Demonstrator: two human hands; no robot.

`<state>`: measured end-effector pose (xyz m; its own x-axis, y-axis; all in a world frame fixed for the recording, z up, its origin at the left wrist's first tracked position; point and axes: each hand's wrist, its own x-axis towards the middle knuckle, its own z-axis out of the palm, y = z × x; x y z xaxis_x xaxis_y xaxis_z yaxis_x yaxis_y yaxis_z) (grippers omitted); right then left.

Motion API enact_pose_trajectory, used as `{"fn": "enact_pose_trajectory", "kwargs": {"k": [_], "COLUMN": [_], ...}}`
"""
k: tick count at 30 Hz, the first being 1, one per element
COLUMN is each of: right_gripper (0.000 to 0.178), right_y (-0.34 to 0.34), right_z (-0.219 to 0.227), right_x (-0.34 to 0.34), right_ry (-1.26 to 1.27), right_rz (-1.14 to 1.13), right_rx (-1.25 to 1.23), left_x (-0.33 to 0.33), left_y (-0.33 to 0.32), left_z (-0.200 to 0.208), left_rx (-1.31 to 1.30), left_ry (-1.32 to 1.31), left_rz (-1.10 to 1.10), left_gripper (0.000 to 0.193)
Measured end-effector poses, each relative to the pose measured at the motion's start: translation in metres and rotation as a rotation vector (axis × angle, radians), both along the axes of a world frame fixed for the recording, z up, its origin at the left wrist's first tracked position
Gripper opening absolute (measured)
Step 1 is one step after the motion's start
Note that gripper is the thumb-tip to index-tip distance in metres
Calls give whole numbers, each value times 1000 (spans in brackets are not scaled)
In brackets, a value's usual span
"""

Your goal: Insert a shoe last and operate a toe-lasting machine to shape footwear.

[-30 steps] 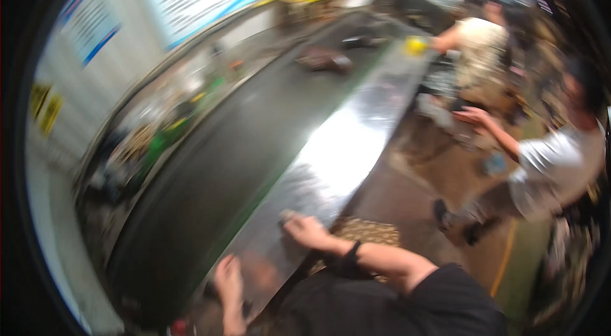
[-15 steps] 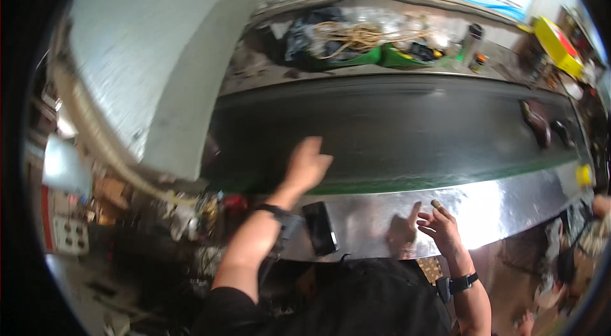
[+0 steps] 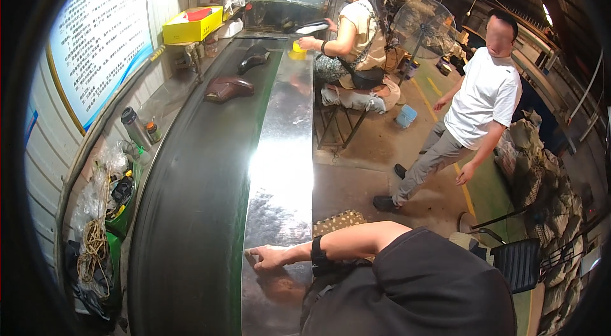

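My right hand [image 3: 268, 258] is over the shiny metal ledge [image 3: 273, 209] beside the dark conveyor belt [image 3: 191, 209], with its fingertips at the belt's green edge. Its index finger is stretched out, with a brownish covering at the tip, and nothing shows in its grasp. A black band [image 3: 317, 250] circles that wrist. My left hand is out of view. Farther along the belt lie a brown leather shoe upper [image 3: 230, 89] and a black shoe [image 3: 253, 58].
A seated co-worker [image 3: 356, 30] at the far end holds a shoe [image 3: 312, 27] and touches a yellow object [image 3: 297, 49]. Another person [image 3: 480, 97] stands at right. A flask [image 3: 135, 126], bags and rope [image 3: 93, 250] line the left shelf. A chair [image 3: 517, 264] stands behind me.
The view has swung right along the belt, bringing both other people into sight. My left hand and the phone have left the picture. My right hand stays over the ledge.
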<state>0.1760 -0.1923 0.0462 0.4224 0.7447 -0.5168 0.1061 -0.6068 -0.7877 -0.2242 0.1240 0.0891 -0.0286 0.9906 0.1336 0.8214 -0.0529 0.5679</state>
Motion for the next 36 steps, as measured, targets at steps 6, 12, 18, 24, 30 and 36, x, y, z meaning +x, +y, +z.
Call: {"fn": "enact_pose_trajectory", "kwargs": {"k": [6,12,18,24,30,36], "right_gripper": [76,92,120,92,92,96], "right_y": [12,24,33,5,-23,-52], "right_z": [7,37,71,93,105,107], "right_x": [-10,-21,-68,-59,-50,-32], "right_ry": [-74,167,554,141,557,556], "right_rz": [175,280,434,420,397,483], "right_rx": [11,169,696,703,735,693], "left_x": [70,119,157,180,177,166], "left_y": [-85,-171,-243,-281,-302,-320], "left_z": [50,79,100,113,103,99], "left_rx": [-54,-146,-214,-213,-240,-803], "left_ry": [-395,-688,-838,-879,-836,-1441], "left_rz": [-98,-109,-75,-81,-174,-42], "left_gripper": [53,50,47,46,52,62]}}
